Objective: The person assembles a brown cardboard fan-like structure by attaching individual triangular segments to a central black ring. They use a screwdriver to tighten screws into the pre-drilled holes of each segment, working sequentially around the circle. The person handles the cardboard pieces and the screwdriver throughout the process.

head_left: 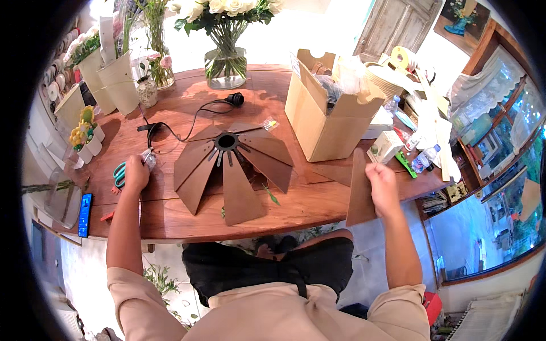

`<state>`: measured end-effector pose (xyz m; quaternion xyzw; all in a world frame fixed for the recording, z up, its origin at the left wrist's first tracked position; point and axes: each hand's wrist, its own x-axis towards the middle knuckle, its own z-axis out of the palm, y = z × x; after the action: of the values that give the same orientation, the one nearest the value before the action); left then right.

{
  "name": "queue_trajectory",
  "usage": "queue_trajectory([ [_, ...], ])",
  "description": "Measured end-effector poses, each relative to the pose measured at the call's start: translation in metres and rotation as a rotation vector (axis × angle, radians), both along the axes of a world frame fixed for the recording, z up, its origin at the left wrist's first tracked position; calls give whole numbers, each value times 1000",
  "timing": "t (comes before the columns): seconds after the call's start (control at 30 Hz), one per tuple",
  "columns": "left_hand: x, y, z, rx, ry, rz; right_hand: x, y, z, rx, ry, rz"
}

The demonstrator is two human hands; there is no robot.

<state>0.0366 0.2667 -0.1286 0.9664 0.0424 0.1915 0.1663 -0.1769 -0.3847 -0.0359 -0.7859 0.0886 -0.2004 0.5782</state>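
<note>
My right hand (383,187) is closed on a brown tapered panel (358,193), which stands tilted at the table's front right edge. My left hand (136,173) is closed at the left, with a small clear plastic bag (149,159) at its fingertips. Between the hands sits a partly built lampshade (233,162). Its brown panels fan out from a black ring with slots, and gaps show on the near side. More flat brown panels (333,174) lie beside the carton. A black cord with a lamp socket (234,100) lies behind the shade.
An open cardboard box (324,119) stands right of the shade. Teal-handled scissors (119,174) and a phone (85,215) lie at the left. A glass vase of white roses (226,68) stands at the back. Water bottles (425,159) and a small white box (385,146) crowd the right.
</note>
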Motion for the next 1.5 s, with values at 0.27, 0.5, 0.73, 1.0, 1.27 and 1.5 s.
queue_trajectory([
  [0.27, -36, 10, 2, -62, -247, 2, -27, 104, -23, 343, 273, 296],
  [0.5, -107, -67, 36, -219, -580, 34, -8, 159, -22, 368, 243, 430],
  [0.73, -243, -187, 54, -639, -83, -394, 30, 239, -14, 251, 202, 538],
  [1.0, -226, -227, 61, -265, -101, -284, 68, 259, -7, 111, 179, 566],
  [1.27, -209, -233, 57, -261, -93, -212, 135, 234, 37, -760, -342, 545],
  [1.5, -205, -234, 56, -287, -76, -201, 158, 233, 16, -692, -243, 778],
])
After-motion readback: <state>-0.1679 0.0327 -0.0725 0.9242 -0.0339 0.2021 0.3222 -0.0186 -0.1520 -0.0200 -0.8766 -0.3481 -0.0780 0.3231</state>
